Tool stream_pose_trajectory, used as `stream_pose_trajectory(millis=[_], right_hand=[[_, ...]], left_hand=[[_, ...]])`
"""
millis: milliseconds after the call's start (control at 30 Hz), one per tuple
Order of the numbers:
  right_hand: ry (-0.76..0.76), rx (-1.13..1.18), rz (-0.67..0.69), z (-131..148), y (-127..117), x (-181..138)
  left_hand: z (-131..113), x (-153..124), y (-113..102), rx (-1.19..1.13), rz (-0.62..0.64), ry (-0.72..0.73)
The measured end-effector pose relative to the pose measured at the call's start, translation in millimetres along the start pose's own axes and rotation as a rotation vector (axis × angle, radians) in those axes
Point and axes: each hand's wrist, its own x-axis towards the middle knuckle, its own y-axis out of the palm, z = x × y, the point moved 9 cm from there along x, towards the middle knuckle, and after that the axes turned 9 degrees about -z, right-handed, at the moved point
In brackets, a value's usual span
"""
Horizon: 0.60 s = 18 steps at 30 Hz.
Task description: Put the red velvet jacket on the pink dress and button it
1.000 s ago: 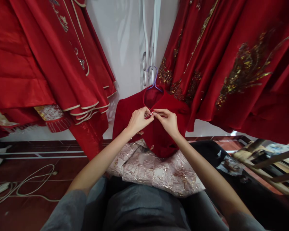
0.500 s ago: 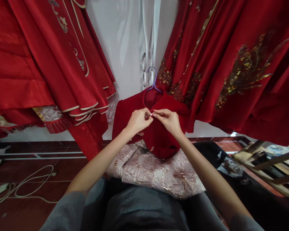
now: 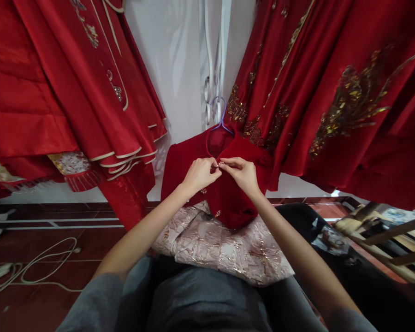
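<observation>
A dark red velvety jacket (image 3: 180, 159) hangs in front of me on a purple hanger (image 3: 222, 113). My left hand (image 3: 201, 174) and my right hand (image 3: 241, 173) meet at its front opening, just below the collar. Both hands pinch there at a small shiny button (image 3: 219, 164), fingertips almost touching. The fingers partly hide it, so I cannot tell whether it is fastened. Jewelled ornaments (image 3: 217, 213) show lower on the jacket front. The jacket's lower part meets a pale pink brocade cloth (image 3: 228, 249) with a metallic sheen, lying over my lap.
Red garments (image 3: 117, 124) with pale trim hang at left, and red gowns (image 3: 325, 101) with gold sequins at right. Behind is a white panel (image 3: 162, 50). A white cable (image 3: 51, 244) lies on the floor at left; a wooden frame (image 3: 397, 235) stands at right.
Both hands stay at the same spot on the jacket's front. The fingertips have shifted only slightly around the button, and the cloth beneath the left hand has moved a little.
</observation>
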Motion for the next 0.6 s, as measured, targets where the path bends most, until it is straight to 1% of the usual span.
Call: stream_pose_trajectory(millis=[167, 300, 433, 533, 600], right_hand=[[0.029, 0.027, 0.016, -4, 1, 0], [0.043, 0.03, 0.026, -8, 3, 1], [0.088, 0.088, 0.071, -15, 9, 3], [0.088, 0.103, 0.1, -19, 16, 1], [0.033, 0.082, 0.095, -16, 18, -4]], left_hand=[[0, -1, 1, -0.005, 0.027, -0.02], [-3, 1, 1, -0.012, 0.046, 0.005], [-4, 2, 0, -0.042, 0.038, 0.033], [0, -1, 6, -0.178, 0.021, 0.013], [7, -6, 13, -0.318, -0.008, -0.061]])
